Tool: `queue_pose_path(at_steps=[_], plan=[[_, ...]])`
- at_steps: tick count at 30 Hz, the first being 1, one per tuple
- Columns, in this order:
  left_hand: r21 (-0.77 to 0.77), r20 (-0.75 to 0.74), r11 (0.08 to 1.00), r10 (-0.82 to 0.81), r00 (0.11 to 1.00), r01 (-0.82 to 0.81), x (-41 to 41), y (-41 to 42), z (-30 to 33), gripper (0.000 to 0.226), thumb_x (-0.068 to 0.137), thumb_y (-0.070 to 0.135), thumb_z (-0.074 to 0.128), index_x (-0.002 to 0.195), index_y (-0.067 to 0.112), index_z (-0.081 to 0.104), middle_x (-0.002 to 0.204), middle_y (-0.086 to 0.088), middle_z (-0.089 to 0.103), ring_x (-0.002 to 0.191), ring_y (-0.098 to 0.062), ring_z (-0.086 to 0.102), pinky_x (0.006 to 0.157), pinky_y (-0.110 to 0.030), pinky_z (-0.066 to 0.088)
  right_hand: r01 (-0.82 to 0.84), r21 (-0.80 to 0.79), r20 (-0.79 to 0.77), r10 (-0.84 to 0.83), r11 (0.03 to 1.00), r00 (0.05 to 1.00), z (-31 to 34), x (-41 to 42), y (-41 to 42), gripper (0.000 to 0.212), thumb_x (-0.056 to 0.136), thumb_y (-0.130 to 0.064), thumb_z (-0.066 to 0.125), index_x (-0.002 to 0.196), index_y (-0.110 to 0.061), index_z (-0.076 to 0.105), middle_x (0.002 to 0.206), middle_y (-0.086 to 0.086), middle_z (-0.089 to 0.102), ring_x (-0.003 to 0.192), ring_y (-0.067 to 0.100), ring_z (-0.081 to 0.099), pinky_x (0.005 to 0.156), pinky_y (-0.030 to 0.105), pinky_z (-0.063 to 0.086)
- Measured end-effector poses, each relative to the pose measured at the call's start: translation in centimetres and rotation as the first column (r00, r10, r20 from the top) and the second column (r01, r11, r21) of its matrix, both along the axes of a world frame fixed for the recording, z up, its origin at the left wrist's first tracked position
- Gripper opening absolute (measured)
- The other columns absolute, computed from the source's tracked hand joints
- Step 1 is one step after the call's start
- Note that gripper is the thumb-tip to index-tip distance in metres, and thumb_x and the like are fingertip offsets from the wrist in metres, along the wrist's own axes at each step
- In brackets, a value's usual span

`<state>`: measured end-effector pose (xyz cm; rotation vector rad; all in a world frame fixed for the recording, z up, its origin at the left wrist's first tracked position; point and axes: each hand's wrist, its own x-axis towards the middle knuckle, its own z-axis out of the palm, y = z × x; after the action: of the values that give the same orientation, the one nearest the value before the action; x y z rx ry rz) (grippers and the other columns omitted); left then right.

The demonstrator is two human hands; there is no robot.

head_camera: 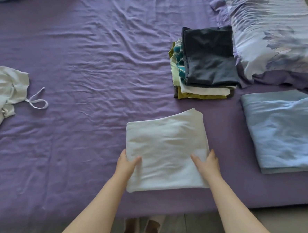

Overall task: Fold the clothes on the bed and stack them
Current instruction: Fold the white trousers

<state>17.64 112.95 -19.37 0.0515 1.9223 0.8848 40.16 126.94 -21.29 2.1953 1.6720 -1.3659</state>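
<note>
Head view: a folded white garment [166, 149] lies near the front edge of a purple-sheeted bed [91, 62]. The left hand [126, 164] and right hand [207, 163] grip its side edges. A stack of folded clothes [205, 63] sits beyond it.

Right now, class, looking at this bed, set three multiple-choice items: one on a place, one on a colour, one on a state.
1. Where does the stack of folded clothes lie relative to the folded white garment?
A. Beyond it, to the right
B. Under it
C. On the floor

2. What colour is the top piece of the stack?
A. Red
B. Dark navy
C. Yellow

3. What state is the white garment with drawstrings at the left in?
A. Folded square
B. Lying unfolded
C. On the stack

Answers: 1 A, the stack sits farther up the purple sheet; 2 B, its top layer is dark navy; 3 B, it lies rumpled while the left hand and right hand hold the folded one.
</note>
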Motion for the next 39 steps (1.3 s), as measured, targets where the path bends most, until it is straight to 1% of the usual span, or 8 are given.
queue_pose_path(at_steps=[4,8,16,20,26,32,36,39], plan=[[0.037,0.156,0.993,0.103,0.982,-0.11,-0.7,0.1,0.7,0.024,0.094,0.014,0.058,0.116,0.006,0.057,0.109,-0.011,0.067,0.095,-0.03,0.066,0.081,-0.043,0.054,0.277,-0.157,-0.224,-0.307,0.948,0.925,0.4,0.5,0.6,0.042,0.082,-0.023,0.073,0.112,0.0,0.055,0.108,0.016,0.065,0.088,0.029,0.066,0.072,0.037,0.054],[0.051,0.159,0.985,0.154,0.975,-0.163,-0.9,0.2,2.2,0.019,0.091,0.007,0.06,0.11,0.003,0.06,0.096,-0.011,0.068,0.082,-0.028,0.066,0.069,-0.037,0.053,0.294,-0.087,-0.325,-0.306,0.952,0.895,2.7,0.8,0.5,0.019,0.086,-0.009,0.065,0.101,-0.011,0.054,0.09,0.004,0.063,0.071,0.016,0.062,0.051,0.025,0.045],[0.146,0.185,0.986,0.049,0.982,-0.077,-0.5,1.5,11.0,0.018,0.092,0.002,0.057,0.109,0.002,0.06,0.1,-0.016,0.068,0.089,-0.036,0.065,0.082,-0.049,0.054,0.262,0.183,-0.34,-0.189,0.948,0.921,12.4,1.9,0.4,0.013,0.082,-0.008,0.067,0.092,-0.014,0.061,0.09,0.006,0.066,0.077,0.019,0.061,0.067,0.032,0.048],[0.23,0.174,0.972,-0.086,0.981,0.045,0.4,3.0,16.3,0.017,0.093,0.0,0.052,0.108,0.004,0.059,0.092,-0.012,0.067,0.077,-0.028,0.064,0.061,-0.035,0.052,0.305,0.247,-0.373,-0.201,0.92,0.906,18.3,3.5,0.9,0.015,0.084,-0.011,0.067,0.097,-0.013,0.062,0.098,0.012,0.068,0.089,0.03,0.064,0.084,0.044,0.053],[0.307,0.119,0.921,-0.289,0.95,0.242,2.6,5.8,23.0,0.028,0.09,-0.007,0.047,0.114,0.003,0.057,0.105,-0.018,0.063,0.087,-0.034,0.061,0.083,-0.046,0.051,0.413,0.363,-0.402,-0.259,0.835,0.878,26.4,7.0,0.8,0.02,0.084,-0.016,0.069,0.101,-0.007,0.064,0.096,0.01,0.067,0.088,0.028,0.063,0.083,0.044,0.053],[0.332,0.085,0.873,-0.406,0.91,0.358,6.1,8.2,26.6,0.031,0.087,-0.011,0.047,0.112,0.003,0.059,0.108,-0.021,0.063,0.094,-0.034,0.059,0.085,-0.044,0.048,0.528,0.349,-0.442,-0.361,0.774,0.821,30.2,12.1,-0.3,0.022,0.085,-0.014,0.069,0.103,-0.002,0.063,0.102,0.015,0.067,0.094,0.033,0.063,0.088,0.047,0.052],[0.344,0.077,0.848,-0.455,0.887,0.404,9.7,9.9,27.0,0.026,0.086,-0.013,0.048,0.098,0.003,0.063,0.09,-0.015,0.065,0.077,-0.03,0.061,0.071,-0.038,0.052,0.56,0.34,-0.438,-0.399,0.756,0.805,30.6,16.3,0.8,0.022,0.084,-0.011,0.07,0.102,0.0,0.063,0.102,0.016,0.067,0.094,0.032,0.063,0.087,0.043,0.052],[0.32,0.098,0.844,-0.482,0.871,0.431,13.1,11.5,26.3,0.028,0.086,-0.013,0.043,0.094,0.004,0.063,0.087,-0.014,0.063,0.077,-0.03,0.059,0.073,-0.04,0.051,0.52,0.349,-0.394,-0.382,0.78,0.836,30.4,19.7,2.9,0.026,0.085,-0.014,0.068,0.108,-0.003,0.063,0.104,0.013,0.067,0.098,0.031,0.062,0.092,0.047,0.049]])
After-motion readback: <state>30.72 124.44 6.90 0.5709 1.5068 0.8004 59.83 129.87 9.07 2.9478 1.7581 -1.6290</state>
